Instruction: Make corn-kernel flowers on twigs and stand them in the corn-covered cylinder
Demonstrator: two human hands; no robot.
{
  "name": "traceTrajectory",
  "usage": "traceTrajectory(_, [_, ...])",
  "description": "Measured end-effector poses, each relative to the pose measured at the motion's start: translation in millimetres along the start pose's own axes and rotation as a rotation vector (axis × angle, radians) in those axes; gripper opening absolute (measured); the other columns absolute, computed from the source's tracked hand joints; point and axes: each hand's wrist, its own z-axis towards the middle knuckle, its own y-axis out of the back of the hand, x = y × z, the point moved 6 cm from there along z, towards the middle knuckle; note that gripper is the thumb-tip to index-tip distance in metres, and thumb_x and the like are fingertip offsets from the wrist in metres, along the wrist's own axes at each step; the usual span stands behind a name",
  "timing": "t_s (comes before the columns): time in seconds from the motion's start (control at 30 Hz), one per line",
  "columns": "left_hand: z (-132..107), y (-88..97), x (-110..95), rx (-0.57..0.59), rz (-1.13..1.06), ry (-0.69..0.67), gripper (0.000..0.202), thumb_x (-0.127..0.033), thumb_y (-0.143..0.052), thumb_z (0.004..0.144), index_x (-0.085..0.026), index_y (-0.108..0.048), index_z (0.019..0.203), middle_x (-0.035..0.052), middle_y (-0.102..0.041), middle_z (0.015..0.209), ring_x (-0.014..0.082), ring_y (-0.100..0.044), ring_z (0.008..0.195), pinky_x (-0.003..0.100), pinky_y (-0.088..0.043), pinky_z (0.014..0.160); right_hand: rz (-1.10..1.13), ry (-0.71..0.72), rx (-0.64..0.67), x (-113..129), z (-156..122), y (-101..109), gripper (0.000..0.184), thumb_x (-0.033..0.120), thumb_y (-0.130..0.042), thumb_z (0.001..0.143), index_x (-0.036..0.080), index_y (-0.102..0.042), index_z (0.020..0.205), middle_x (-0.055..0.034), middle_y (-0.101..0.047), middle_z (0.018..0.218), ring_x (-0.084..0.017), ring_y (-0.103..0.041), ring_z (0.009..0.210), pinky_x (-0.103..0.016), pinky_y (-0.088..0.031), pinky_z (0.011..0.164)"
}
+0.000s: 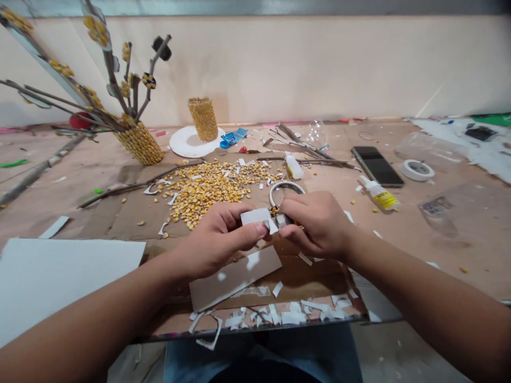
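Observation:
My left hand (227, 234) pinches a small white piece of card (256, 216) between thumb and fingers, above the middle of the table's front. Close beside it, my right hand (315, 223) is closed, its fingertips at the card's right end. A small dark and yellow bit (274, 211) and a pale blocky bit show between the hands; what exactly the right fingers grip is partly hidden. Below the hands lies a white card strip (236, 279). Just behind the right hand is a pale ring (300, 187), possibly a tape roll.
Loose corn kernels (207, 186) are heaped beyond my hands. Paper scraps (293, 314) line the front edge. A kernel-covered pot (139, 142) holds branches at left; a kernel-covered cup (203, 118) stands behind. At right are a phone (377, 166), glue bottle (379, 194) and tape roll (417, 169).

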Motion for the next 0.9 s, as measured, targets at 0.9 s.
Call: traceTrajectory(0.9, [-4,-12.8,-14,0.251,0.271,0.097,0.021,-0.028,-0.071,0.088,-0.013,-0.068,0.073,-0.0025,-0.052,0.060,0.0080,-0.042,0.054,0.018,-0.031,0.048,-0.025,0.226,0.096,8,0,1,0.065,0.064,-0.025,0.110,0.021,-0.055,0.071,0.0004,-0.049,0.064,-0.015,-0.036,0.057,-0.032,-0.020,0.058])
